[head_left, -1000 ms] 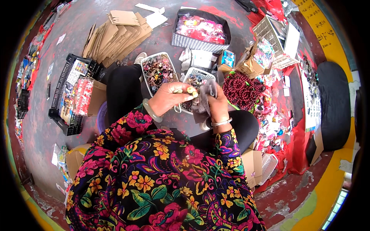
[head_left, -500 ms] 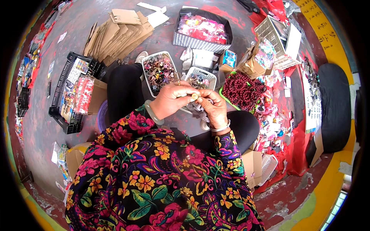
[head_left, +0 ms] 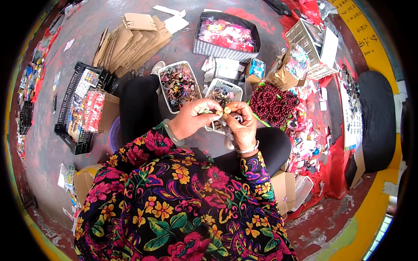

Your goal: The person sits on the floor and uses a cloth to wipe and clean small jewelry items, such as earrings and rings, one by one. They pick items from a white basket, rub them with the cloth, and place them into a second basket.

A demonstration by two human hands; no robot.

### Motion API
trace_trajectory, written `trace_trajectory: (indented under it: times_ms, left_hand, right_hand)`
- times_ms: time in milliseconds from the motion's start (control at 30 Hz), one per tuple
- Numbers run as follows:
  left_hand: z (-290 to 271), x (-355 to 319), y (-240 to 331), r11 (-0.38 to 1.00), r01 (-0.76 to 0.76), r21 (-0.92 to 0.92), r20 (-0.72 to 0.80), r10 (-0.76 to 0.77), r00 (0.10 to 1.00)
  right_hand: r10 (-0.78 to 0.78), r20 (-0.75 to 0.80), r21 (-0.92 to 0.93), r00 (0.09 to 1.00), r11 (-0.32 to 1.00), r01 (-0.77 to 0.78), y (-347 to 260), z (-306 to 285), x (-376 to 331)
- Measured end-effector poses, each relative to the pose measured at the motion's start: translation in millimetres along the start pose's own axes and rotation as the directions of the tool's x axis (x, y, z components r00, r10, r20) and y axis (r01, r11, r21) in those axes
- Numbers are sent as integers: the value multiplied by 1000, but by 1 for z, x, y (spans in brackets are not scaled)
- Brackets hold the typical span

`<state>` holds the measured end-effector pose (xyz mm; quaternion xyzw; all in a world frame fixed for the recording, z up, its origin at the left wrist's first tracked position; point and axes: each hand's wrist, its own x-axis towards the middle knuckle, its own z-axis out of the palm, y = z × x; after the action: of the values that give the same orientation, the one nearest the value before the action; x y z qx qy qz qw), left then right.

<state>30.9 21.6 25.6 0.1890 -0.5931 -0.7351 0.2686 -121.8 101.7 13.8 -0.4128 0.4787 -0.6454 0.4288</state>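
Observation:
Over my lap, both hands meet fingertip to fingertip. Thumb and forefinger of my left hand (head_left: 193, 119) pinch a small yellowish piece too tiny to name. My right hand (head_left: 244, 128) is closed on a small round gold-coloured piece (head_left: 227, 110). A greyish, soft-looking strand (head_left: 228, 139) hangs down beside the right palm; what it belongs to is partly hidden by the fingers. Just beyond the hands stands a small white basket (head_left: 237, 90) with mixed hair ties in it. To its left, a larger white basket (head_left: 163, 93) holds many coloured hair ties.
Dark red bead strands (head_left: 274, 102) fill a green-rimmed tray at right. Farther off are a checked bin (head_left: 217, 48), flattened cardboard (head_left: 135, 43) and an open carton (head_left: 278, 80). A black crate (head_left: 72, 141) stands at left. Loose small goods (head_left: 309, 148) litter the right side.
The fingertips have drawn slightly apart, and the gold-coloured piece that was between both hands now sits at the right fingertips. A yellowish bit shows at the left ones.

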Motion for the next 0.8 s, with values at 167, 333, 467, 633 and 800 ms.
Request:
trace_trajectory:
  times_ms: [167, 333, 467, 633, 800]
  left_hand:
    - [-4, -1, -4, 935, 182, -306, 65, -170, 983]
    - [-6, 0, -14, 846, 209, -490, 103, -181, 978]
    - [-7, 0, -15, 793, 252, -555, 127, -219, 967]
    - [-7, -1, -9, 773, 260, -578, 127, -230, 965]
    - [-8, 0, -12, 776, 247, -581, 117, -221, 968]
  right_hand:
    - [14, 31, 137, 999, 990, -18, -4, 3, 0]
    - [26, 27, 149, 999, 988, -30, 1, 0, -1]
    - [20, 14, 116, 1000, 993, -21, 2, 0, 0]
    - [48, 9, 152, 999, 987, -49, 1, 0, 1]
    - [64, 13, 172, 998, 983, -65, 1, 1, 0]
